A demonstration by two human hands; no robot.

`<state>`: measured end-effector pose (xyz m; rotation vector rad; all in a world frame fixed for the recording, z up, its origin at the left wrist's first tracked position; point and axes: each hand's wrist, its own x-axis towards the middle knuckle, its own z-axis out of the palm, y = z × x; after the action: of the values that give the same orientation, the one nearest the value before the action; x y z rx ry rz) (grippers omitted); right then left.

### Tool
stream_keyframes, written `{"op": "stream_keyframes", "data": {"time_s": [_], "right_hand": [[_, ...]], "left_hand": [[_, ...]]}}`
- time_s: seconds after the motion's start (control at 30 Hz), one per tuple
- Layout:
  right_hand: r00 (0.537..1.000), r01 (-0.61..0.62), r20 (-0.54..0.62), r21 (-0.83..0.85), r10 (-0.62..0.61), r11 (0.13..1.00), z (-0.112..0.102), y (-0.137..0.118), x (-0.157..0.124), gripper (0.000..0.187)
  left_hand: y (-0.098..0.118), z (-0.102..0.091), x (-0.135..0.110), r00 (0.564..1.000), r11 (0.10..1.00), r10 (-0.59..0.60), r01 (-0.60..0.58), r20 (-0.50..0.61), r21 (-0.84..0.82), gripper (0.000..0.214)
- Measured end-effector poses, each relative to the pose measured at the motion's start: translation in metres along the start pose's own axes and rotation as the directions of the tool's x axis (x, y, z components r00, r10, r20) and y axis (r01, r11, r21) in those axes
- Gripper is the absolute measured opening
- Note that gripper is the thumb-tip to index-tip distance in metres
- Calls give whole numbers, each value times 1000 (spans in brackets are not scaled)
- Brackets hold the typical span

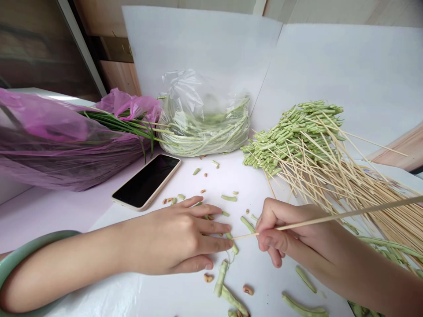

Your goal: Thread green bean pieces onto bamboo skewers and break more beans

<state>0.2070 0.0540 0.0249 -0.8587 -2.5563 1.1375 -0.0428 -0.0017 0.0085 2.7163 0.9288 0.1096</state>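
Pale wood is shown in the thin skewer (343,215), pinched between the thumb and fingers of the right hand (292,231), right of centre in the lower half of the frame. Its tip is pointed leftward and brought to a short green bean piece (235,249), just below the middle of the frame; whether the piece is pierced cannot be told. That piece is touched by the fingertips of the left hand (185,235), which is laid palm down, its fingers stretched out and slightly parted. A green bangle (9,259) is worn on the left forearm, at the lower left. Other bean pieces (220,279) and brown seeds (248,289) are scattered over the white table (178,293) at bottom centre. Skewered beans (297,132) are piled at the upper right. A clear bag (205,138) of long beans is placed at upper centre, a phone (147,180) is laid below it, and a purple bag (59,141) is spread across the left.
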Motion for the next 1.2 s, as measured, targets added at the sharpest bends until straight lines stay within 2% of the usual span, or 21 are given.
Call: {"op": "stream_keyframes", "data": {"time_s": [0.27,0.37,0.47,0.6,0.8,0.93,1.07,1.2], "right_hand": [[1000,7,-21,-128,-10,992,5,-9,0,26],[997,1,-80,-195,-17,981,10,-9,1,26],[991,-17,-134,-269,-20,963,14,-13,2,25],[993,-83,-110,-331,49,940,16,-21,5,24],[995,-7,-102,-243,-19,970,16,-14,1,26],[982,26,-182,-116,-47,993,5,-11,0,33],[956,48,-281,-143,-87,989,-6,-18,-2,40],[943,89,-300,-180,-141,980,-8,-20,-8,37]], "left_hand": [[-1,0,0,998,1000,17,-18,-56,-24,39],[-1,0,0,998,999,21,-23,-59,-33,38],[-1,0,0,999,999,15,-16,-40,-32,38],[-1,0,1,1000,1000,-5,5,21,-13,40],[1,0,-1,1000,1000,11,-11,29,3,40],[-2,-1,-1,997,1000,26,-25,-68,12,38],[-3,-1,0,983,1000,24,-27,-182,-14,33],[0,0,1,987,997,44,-54,-155,-59,27]]}}
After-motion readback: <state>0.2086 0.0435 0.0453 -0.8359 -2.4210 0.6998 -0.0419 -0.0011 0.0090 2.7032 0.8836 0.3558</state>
